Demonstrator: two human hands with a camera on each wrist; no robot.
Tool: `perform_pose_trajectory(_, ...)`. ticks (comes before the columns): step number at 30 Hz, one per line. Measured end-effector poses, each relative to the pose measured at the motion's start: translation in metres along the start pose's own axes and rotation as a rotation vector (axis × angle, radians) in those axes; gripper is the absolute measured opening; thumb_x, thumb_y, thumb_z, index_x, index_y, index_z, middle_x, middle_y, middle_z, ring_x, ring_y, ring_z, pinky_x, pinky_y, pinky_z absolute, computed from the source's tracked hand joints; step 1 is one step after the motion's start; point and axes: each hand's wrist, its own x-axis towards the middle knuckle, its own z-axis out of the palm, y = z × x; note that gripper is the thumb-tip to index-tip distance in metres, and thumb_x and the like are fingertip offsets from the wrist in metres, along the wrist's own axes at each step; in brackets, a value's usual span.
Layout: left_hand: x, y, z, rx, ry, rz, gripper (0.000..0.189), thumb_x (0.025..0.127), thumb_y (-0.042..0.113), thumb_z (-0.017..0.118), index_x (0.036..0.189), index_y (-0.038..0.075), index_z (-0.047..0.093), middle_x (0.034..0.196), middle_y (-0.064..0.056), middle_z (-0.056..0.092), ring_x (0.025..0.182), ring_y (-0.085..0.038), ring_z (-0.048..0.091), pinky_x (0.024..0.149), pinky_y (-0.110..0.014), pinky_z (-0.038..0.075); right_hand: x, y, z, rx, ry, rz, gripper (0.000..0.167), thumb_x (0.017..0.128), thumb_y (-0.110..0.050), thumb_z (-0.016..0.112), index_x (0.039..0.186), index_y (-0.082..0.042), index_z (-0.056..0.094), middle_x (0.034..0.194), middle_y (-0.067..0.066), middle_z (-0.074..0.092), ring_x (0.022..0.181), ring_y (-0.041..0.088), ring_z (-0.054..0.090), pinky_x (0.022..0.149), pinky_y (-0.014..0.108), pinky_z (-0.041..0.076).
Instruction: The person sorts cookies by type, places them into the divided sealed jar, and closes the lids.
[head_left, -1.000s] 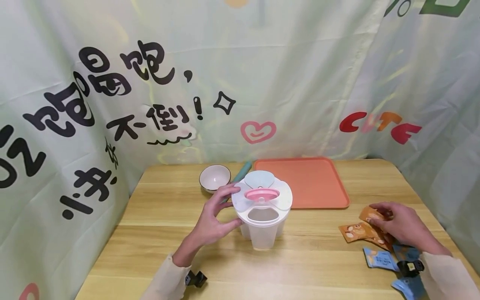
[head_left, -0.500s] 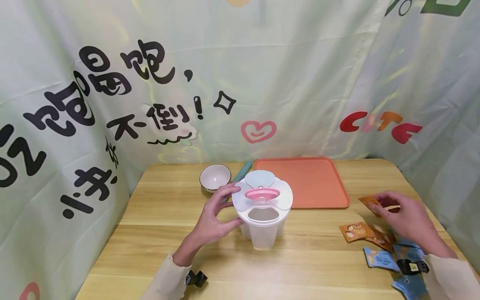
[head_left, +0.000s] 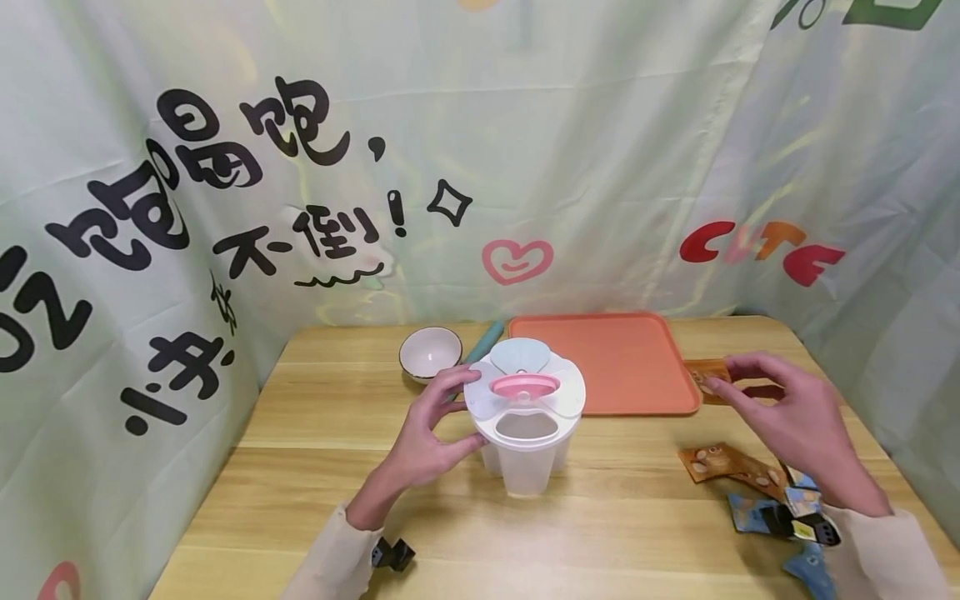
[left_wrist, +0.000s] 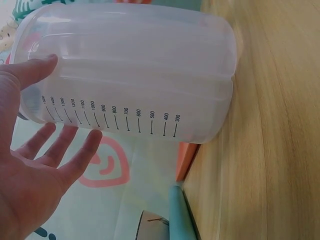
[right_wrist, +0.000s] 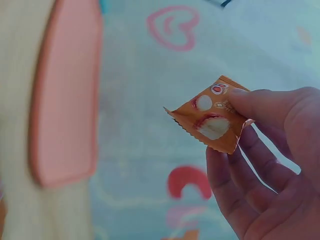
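A translucent plastic storage container [head_left: 528, 471] with a white lid stands on the table in the head view. The lid carries a pink handle and a pale blue flap. My left hand [head_left: 427, 433] holds it near the lid, thumb on one side and fingers on the other. Measuring marks run along its wall [left_wrist: 150, 75] in the left wrist view. Between thumb and fingers, my right hand [head_left: 795, 408] pinches a small orange snack packet [right_wrist: 212, 117], raised off the table by the tray's right edge. More orange packets [head_left: 708, 462] and blue packets [head_left: 750, 512] lie under the right forearm, partly hidden.
A coral tray [head_left: 630, 367] lies at the back of the table, behind the container. Left of it are a small bowl [head_left: 430, 354] and a teal handle [head_left: 487, 340], whose other end is hidden. A printed cloth [head_left: 600, 167] hangs behind the table.
My right hand has lifted the orange packet from the pile and carried it back and left toward the tray. The left hand and container have stayed in place.
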Motion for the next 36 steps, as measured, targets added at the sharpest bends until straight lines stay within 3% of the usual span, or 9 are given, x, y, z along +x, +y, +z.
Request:
perform_pose_trajectory(6,0.0,0.0,0.0,-0.002,-0.002,0.001,0.078,0.081,-0.014,0.087,0.15,0.0,0.055,0.153,-0.026,0.054,0.141,-0.014,0.06,0.106,-0.04,0.065,0.005,-0.04,0.012,0.117,0.07,-0.101,0.029,0.085,0.008,0.088,0.108,-0.007,0.08,0.097,-0.028,0.071,0.083,-0.016,0.068,0.08,-0.001,0.054)
perform_pose_trajectory(12,0.0,0.0,0.0,-0.003,-0.006,0.005,0.078,0.081,-0.014,0.087,0.151,0.0,0.054,0.153,-0.026,0.054,0.142,-0.015,0.06,0.107,-0.038,0.065,0.005,-0.065,0.021,0.169,0.102,-0.209,0.039,0.076,0.018,0.089,0.104,-0.007,0.081,0.097,-0.023,0.074,0.085,-0.011,0.069,0.081,0.002,0.056)
perform_pose_trajectory(23,0.001,0.0,-0.001,-0.007,-0.008,0.008,0.078,0.081,-0.015,0.087,0.151,-0.001,0.054,0.15,-0.027,0.055,0.14,-0.013,0.061,0.107,-0.036,0.064,0.0,-0.098,0.032,0.276,0.102,-0.287,0.044,0.071,0.023,0.089,0.104,-0.004,0.08,0.099,-0.015,0.076,0.085,-0.003,0.071,0.077,0.008,0.06)
perform_pose_trajectory(36,0.0,0.0,-0.001,0.004,-0.009,-0.001,0.078,0.081,-0.014,0.087,0.151,0.0,0.054,0.15,-0.026,0.056,0.139,-0.014,0.062,0.107,-0.035,0.064,-0.003,-0.126,0.048,0.35,0.044,-0.293,0.045,0.069,0.025,0.088,0.104,0.0,0.077,0.096,-0.009,0.076,0.084,0.003,0.068,0.078,0.012,0.061)
